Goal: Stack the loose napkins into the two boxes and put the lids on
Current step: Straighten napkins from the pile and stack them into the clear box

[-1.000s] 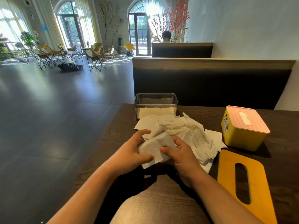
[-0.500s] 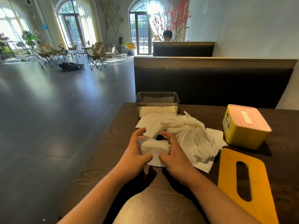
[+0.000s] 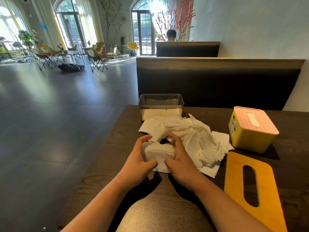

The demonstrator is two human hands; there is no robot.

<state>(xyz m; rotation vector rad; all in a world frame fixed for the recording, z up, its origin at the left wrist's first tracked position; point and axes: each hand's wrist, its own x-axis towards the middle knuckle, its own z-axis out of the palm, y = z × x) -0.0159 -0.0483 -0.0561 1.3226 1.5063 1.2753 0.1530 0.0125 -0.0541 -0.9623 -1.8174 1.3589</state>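
A small stack of white napkins lies on the dark wooden table, squeezed between both hands. My left hand grips its left side, my right hand grips its right side. Behind and to the right spreads a loose pile of napkins. At the table's far edge stands a clear box with some napkins inside and no lid on it. A yellow box with a pink lid on top sits at the right. A loose yellow lid with a slot lies flat at the near right.
A dark padded bench back rises behind the table. The table's left edge drops to an open grey floor. Folding chairs stand far off at the left, and a person sits beyond a second bench.
Both hands brought the napkins from a loose bunch down onto the table and pressed them into a neat block.
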